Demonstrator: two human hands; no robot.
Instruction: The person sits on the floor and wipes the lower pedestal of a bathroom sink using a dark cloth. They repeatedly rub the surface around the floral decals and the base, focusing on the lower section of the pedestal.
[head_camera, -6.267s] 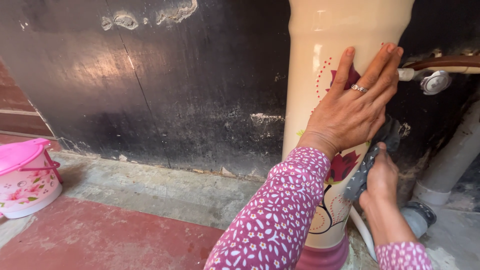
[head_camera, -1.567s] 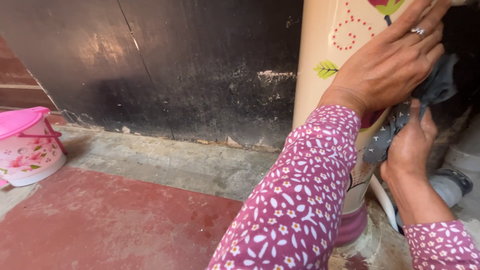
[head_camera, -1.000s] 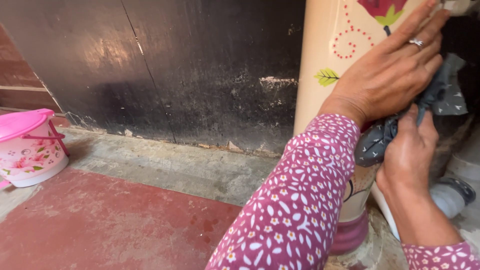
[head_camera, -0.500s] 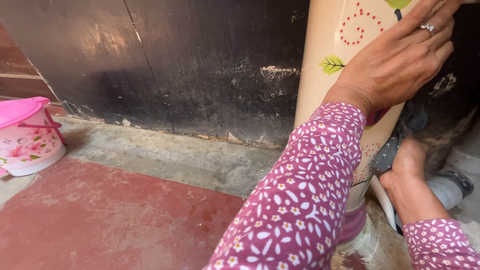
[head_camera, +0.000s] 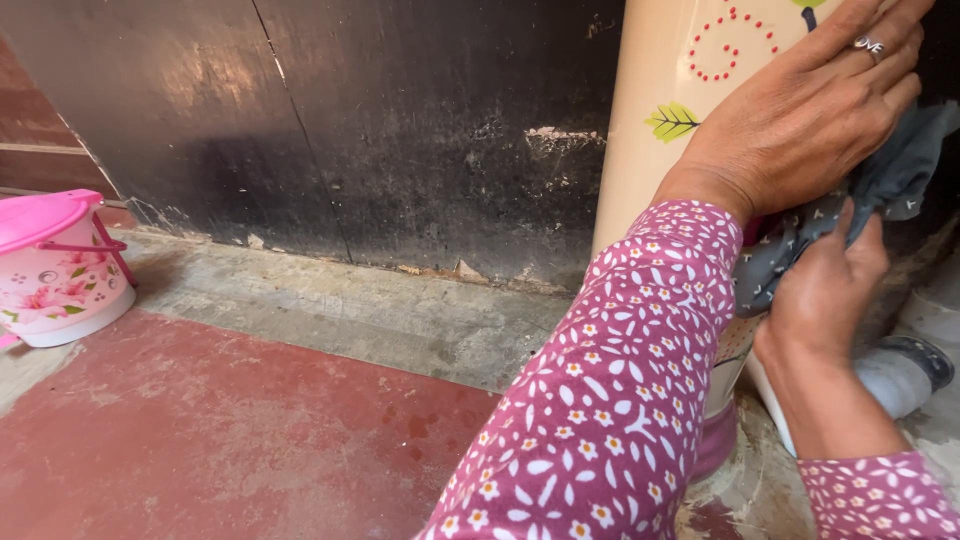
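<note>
From the head view, a tall cream ceramic pedestal with red dotted swirls and a green leaf painted on it (head_camera: 660, 150) stands at the right, its dark pink base (head_camera: 715, 450) resting on the floor. The left hand (head_camera: 800, 125) lies open and flat against the front of this pedestal, fingers spread upward, a silver ring (head_camera: 868, 45) on one finger, with the sleeve of magenta fabric printed with small white flowers (head_camera: 600, 400) running down from the wrist. Just to the right of the pedestal and below the left hand, the right hand (head_camera: 825, 290) is closed around a grey cloth with small white marks (head_camera: 860, 200), pressing it against the pedestal's right side; part of the cloth trails up past the left hand's fingers. Behind the pedestal rises a dark, scuffed wall (head_camera: 400, 130). Right of the pedestal, low down, is a pale grey drain pipe with a dark collar (head_camera: 905, 365). Well to the left of the pedestal, a small pink-lidded white plastic bucket with a floral print (head_camera: 55, 270) sits at the edge of the worn red floor (head_camera: 220, 440).
</note>
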